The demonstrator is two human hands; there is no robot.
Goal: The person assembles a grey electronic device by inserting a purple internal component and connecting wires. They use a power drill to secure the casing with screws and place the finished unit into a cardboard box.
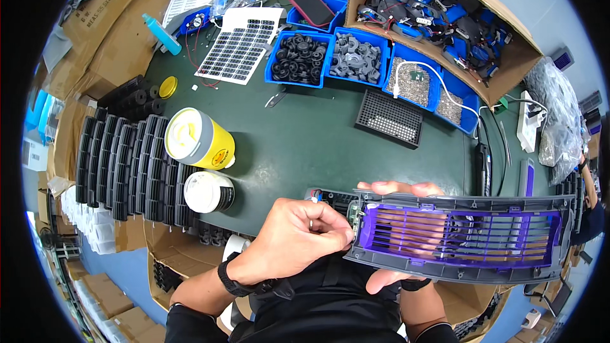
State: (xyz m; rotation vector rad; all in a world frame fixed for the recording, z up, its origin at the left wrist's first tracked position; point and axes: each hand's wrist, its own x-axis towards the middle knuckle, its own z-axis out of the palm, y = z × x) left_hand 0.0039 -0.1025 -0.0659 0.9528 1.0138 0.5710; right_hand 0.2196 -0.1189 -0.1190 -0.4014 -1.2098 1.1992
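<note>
A long dark grey plastic housing [457,273] with a purple slatted grille [470,236] lies across my right hand [386,278]. The fingers of that hand show beyond the far edge and its thumb at the near edge, so it grips the housing from below. At the housing's left end sits a small green circuit board [355,216], with wires and a dark compartment to its left. My left hand [295,235] is closed in a pinch at this board's near corner. Whatever its fingertips hold is too small or hidden to name.
Blue bins of black parts [300,58] and grey parts [356,57] stand at the back, beside a carton of blue-black assemblies [438,13]. A yellow cup [213,143], a white tub [206,192] and stacked black grilles [121,165] stand left. A black perforated tray [389,119] lies ahead.
</note>
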